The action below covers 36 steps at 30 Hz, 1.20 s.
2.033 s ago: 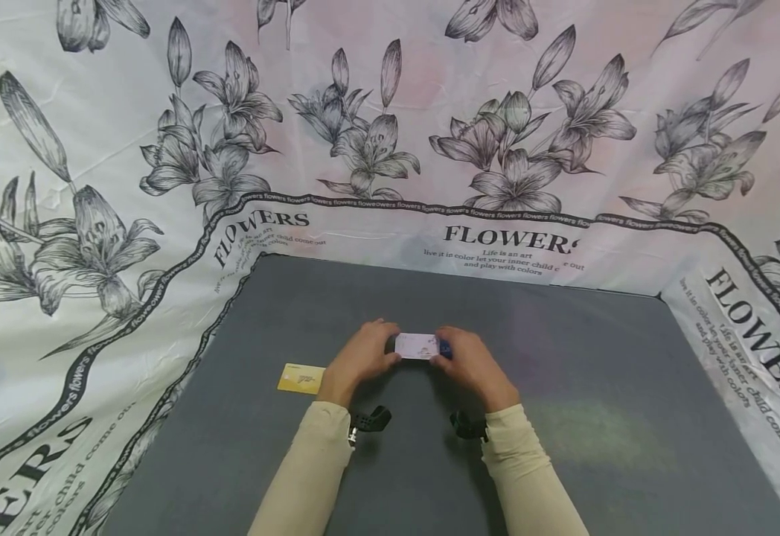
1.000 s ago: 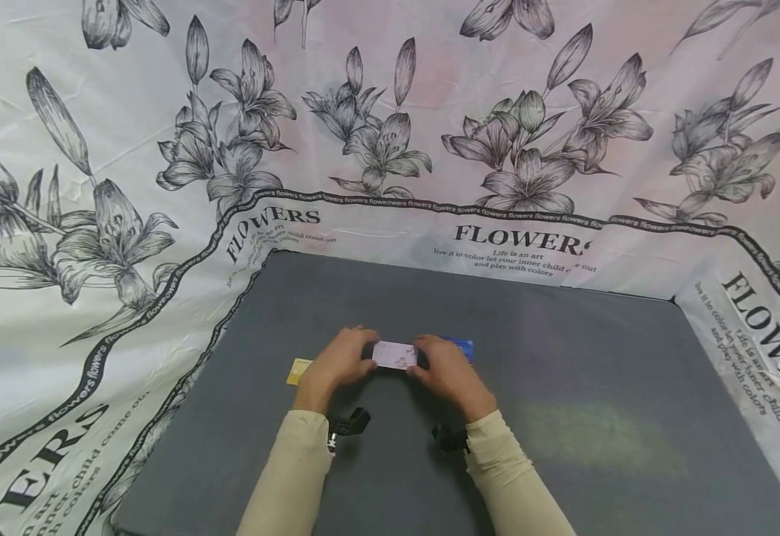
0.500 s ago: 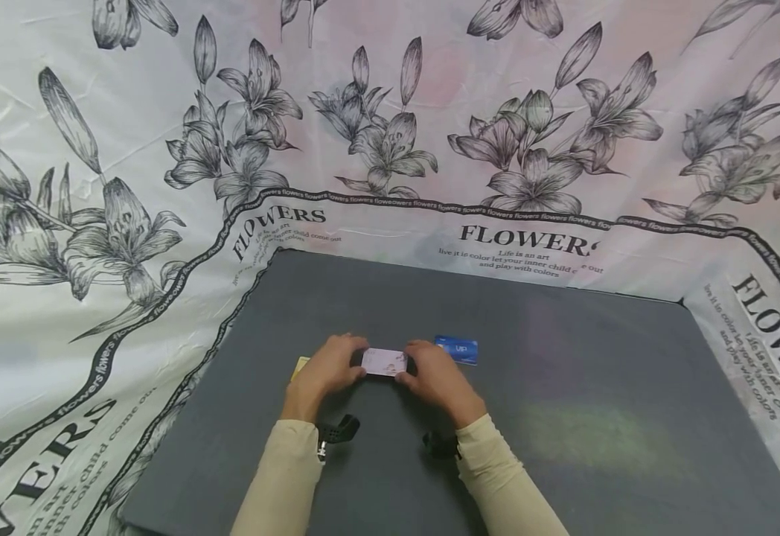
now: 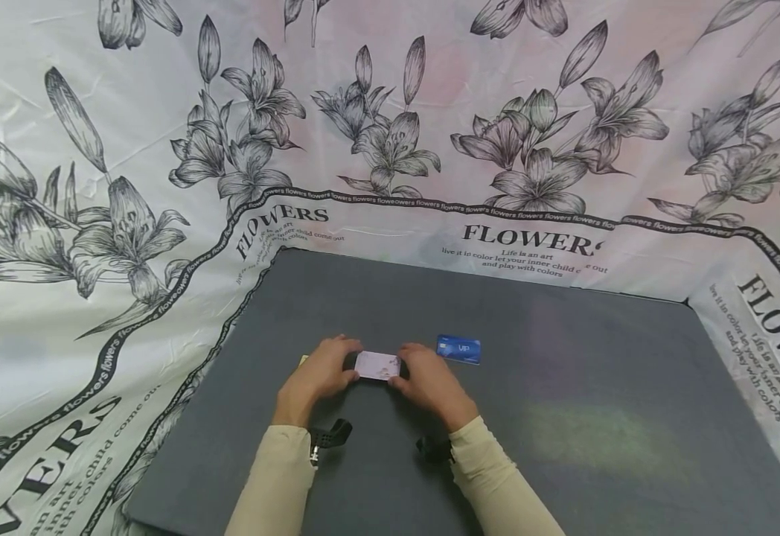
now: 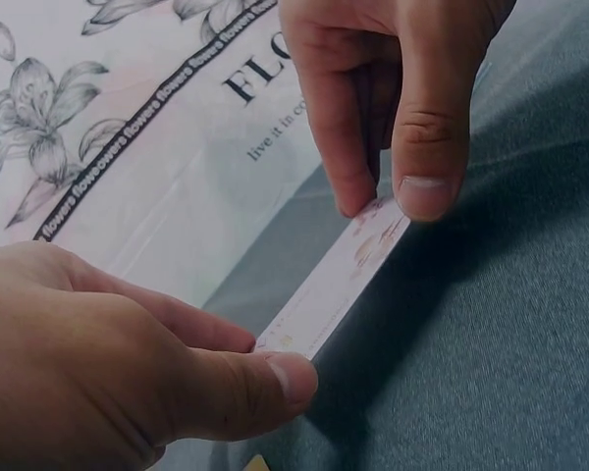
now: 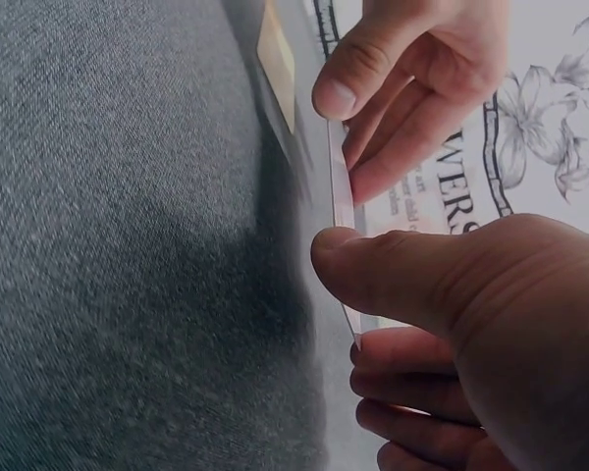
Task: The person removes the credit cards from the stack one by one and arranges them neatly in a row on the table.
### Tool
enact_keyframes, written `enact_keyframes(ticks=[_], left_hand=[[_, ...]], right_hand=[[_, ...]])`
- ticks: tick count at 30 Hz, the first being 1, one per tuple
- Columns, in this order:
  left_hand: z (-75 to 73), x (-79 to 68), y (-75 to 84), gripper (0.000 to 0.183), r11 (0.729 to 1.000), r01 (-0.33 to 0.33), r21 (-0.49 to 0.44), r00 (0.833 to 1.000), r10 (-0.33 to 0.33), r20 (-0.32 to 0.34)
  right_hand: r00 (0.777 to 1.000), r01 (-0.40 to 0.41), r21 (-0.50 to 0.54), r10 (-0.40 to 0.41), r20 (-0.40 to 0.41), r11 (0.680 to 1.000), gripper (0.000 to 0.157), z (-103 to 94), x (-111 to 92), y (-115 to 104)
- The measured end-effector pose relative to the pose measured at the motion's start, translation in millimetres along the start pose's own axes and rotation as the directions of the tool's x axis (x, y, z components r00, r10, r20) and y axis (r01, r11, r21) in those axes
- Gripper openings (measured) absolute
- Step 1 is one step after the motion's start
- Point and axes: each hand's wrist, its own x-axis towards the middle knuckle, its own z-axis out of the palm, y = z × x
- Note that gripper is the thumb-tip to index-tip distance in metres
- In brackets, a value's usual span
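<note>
A pale pink card (image 4: 378,365) with a small floral print is held between both hands, slightly above the dark table. My left hand (image 4: 319,376) pinches its left end, thumb along the near edge and fingers on the far edge. The right hand (image 4: 432,381) pinches the opposite end the same way. In the left wrist view the card (image 5: 339,275) appears tilted, with a shadow on the table beneath. The right wrist view shows the card (image 6: 341,182) nearly edge-on. A blue card (image 4: 458,348) marked VIP lies just beyond the right hand.
A yellow card (image 6: 277,64) lies on the table, mostly hidden behind the left hand in the head view. The grey table (image 4: 604,417) ends at a flower-printed cloth (image 4: 390,134) along its back and sides.
Both hands have moved left and nearer with the pink card. The blue card, earlier mostly covered by the right hand, is now fully visible; the yellow card is now almost hidden.
</note>
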Motion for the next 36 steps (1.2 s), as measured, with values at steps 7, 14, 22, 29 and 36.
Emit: enact_keyframes(ticks=[7, 14, 22, 29, 36], left_hand=[[0.0, -5.4, -3.9, 0.043, 1.0, -0.005, 0.003, 1.0, 0.005, -0.009], [0.0, -9.6, -6.9, 0.043, 1.0, -0.007, 0.008, 1.0, 0.008, -0.016], [1.8, -10.2, -13.1, 0.043, 0.999, -0.012, 0.03, 1.0, 0.013, -0.013], [3.4, -11.7, -17.4, 0.044, 0.999, 0.007, 0.041, 1.0, -0.007, -0.004], [2.9, -13.2, -17.5, 0.044, 0.998, 0.015, 0.058, 1.0, -0.015, 0.006]], right_hand=[[1.0, 0.021, 0.01, -0.021, -0.005, 1.0, 0.041, 3.6, -1, -5], [1.0, 0.006, 0.027, -0.006, -0.01, 1.0, 0.042, 6.5, 0, -8], [0.999, 0.034, 0.027, -0.033, -0.033, 0.999, 0.035, 9.1, 0, -13], [0.999, 0.026, 0.028, -0.025, -0.024, 0.999, 0.032, 12.5, 0, -18], [1.0, 0.016, 0.029, -0.016, -0.015, 0.999, 0.032, 14.9, 1, -21]])
